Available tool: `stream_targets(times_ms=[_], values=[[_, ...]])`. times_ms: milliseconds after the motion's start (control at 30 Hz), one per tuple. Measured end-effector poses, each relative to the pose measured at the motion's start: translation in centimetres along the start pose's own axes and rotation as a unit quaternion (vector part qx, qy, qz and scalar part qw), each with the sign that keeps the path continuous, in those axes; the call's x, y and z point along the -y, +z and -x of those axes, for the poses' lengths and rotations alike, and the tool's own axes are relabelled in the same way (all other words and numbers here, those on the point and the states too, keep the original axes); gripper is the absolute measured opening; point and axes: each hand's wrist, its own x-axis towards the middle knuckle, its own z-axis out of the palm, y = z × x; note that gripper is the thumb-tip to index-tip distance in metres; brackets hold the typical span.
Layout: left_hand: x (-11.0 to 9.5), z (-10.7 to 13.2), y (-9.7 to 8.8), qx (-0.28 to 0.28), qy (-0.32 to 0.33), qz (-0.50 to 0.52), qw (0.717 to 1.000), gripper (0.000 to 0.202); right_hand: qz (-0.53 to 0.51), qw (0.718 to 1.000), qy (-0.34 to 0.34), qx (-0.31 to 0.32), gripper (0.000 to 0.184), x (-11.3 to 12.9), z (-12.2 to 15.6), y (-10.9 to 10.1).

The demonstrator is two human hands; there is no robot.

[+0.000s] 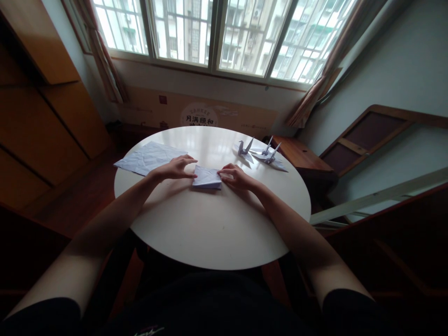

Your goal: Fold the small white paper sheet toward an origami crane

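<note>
A folded piece of pale paper [207, 178] lies on the round white table [210, 224] in front of me. My left hand [174, 169] rests at its left edge, fingers stretched out and pressing on the fold. At the right edge my right hand [236, 177] has its fingers curled and pinched on the paper's corner. Both forearms reach in from the lower corners of the view.
A creased flat sheet of paper [149, 157] lies at the table's left. Two folded paper cranes [245, 148] [270, 153] stand at the far right of the table. Wooden cabinets line the left, a window is ahead, and a low wooden stand [301, 156] sits right.
</note>
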Motion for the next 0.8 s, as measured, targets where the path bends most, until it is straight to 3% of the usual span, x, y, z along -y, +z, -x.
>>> stream_targets(times_ms=[133, 267, 367, 600, 800], values=[[-0.6, 0.2, 0.3, 0.049, 0.030, 0.024, 0.998, 0.093, -0.008, 1.000, 0.007, 0.000, 0.037, 0.0, 0.0, -0.1], [-1.1, 0.3, 0.3, 0.113, 0.018, 0.030, 0.993, 0.094, -0.008, 1.000, -0.006, 0.007, 0.044, -0.2, -0.1, -0.1], [-1.2, 0.3, 0.1, 0.131, 0.021, 0.028, 0.991, 0.095, -0.010, 1.000, -0.008, 0.009, 0.046, -0.4, -0.1, -0.2], [-1.2, 0.6, -0.1, 0.115, 0.040, 0.036, 0.992, 0.097, -0.007, 1.000, -0.008, -0.001, 0.043, -0.2, -0.1, -0.2], [-1.0, 0.2, 0.3, 0.074, 0.082, 0.091, 0.990, 0.056, -0.029, 0.999, -0.005, -0.022, 0.039, 0.1, -0.1, -0.1]])
